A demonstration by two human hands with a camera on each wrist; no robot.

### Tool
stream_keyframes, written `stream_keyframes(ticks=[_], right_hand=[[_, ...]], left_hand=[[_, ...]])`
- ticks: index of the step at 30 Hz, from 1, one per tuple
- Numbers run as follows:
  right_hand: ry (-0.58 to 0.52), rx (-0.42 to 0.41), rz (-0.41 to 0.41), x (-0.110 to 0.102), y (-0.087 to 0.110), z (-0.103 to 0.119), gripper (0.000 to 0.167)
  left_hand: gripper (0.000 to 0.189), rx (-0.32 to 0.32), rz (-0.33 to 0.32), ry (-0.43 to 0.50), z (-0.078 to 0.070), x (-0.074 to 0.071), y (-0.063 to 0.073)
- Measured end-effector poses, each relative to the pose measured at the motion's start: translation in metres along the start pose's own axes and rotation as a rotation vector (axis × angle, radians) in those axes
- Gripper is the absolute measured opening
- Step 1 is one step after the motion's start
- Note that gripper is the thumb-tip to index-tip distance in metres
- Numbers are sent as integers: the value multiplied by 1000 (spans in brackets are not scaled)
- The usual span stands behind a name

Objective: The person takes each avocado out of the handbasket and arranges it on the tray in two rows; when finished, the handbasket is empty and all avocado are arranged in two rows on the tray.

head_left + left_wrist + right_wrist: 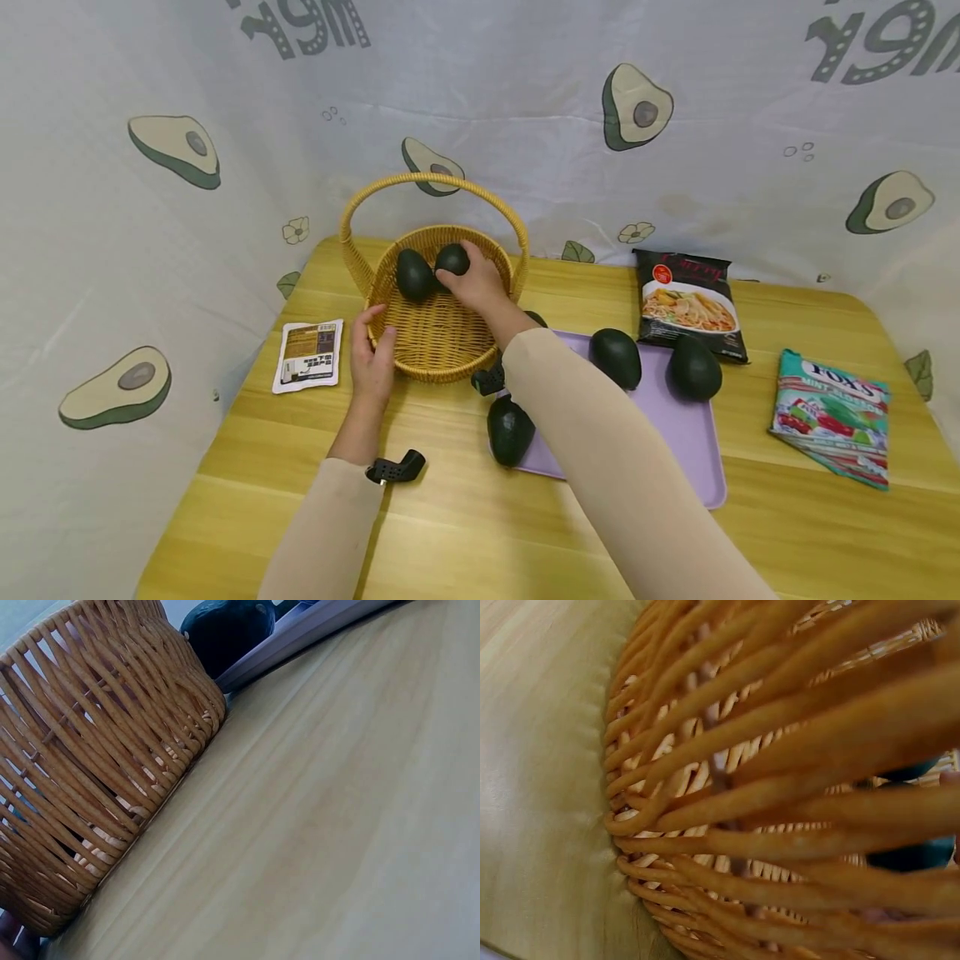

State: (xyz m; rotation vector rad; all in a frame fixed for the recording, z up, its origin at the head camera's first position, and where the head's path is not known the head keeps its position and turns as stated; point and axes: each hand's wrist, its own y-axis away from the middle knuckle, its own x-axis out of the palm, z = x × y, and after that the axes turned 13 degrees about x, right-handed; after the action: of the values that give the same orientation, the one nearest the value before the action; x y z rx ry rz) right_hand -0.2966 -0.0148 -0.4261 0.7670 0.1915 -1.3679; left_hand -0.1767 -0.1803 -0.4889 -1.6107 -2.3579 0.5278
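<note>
A yellow wicker basket (438, 333) with a tall arched handle stands at the back left of the table. My right hand (480, 279) reaches over its right rim and holds a dark green avocado (452, 259) inside, thumb on the near side. Another avocado (415, 275) lies in the basket just left of it. At the basket's front left rim, my left hand (372, 362) holds the side with its thumb and fingers. The left wrist view shows the woven wall (112, 742) close up. Through the weave (727, 772) in the right wrist view, dark green patches show.
Right of the basket lies a lilac tray (693, 450) with avocados (616, 358) on and around it; one avocado (510, 430) sits at its left edge. A black noodle packet (690, 304), a teal candy bag (831, 417) and a white-edged sachet (308, 356) lie about. A patterned curtain hangs behind.
</note>
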Motion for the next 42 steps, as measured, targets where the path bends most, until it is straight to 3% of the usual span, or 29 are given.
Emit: stream_keyframes(ticks=[8,16,26,36,42], right_hand=[[-15,19,9,-4,-1,0,73],[-67,-39,-34,-3,0,-4,58],[-36,-90,-79,-4,3,-3,61],[-179,-158,-117,-8,27,12,64],[-201,-266,-120,-10,53,15,62]], left_hand=[[40,-10,3,45,-3,3,1],[39,-29,21,28,-12,6,1],[39,1,-5,27,-4,5,2],[38,3,-5,-27,-6,2,2],[39,3,-6,-37,-2,1,3]])
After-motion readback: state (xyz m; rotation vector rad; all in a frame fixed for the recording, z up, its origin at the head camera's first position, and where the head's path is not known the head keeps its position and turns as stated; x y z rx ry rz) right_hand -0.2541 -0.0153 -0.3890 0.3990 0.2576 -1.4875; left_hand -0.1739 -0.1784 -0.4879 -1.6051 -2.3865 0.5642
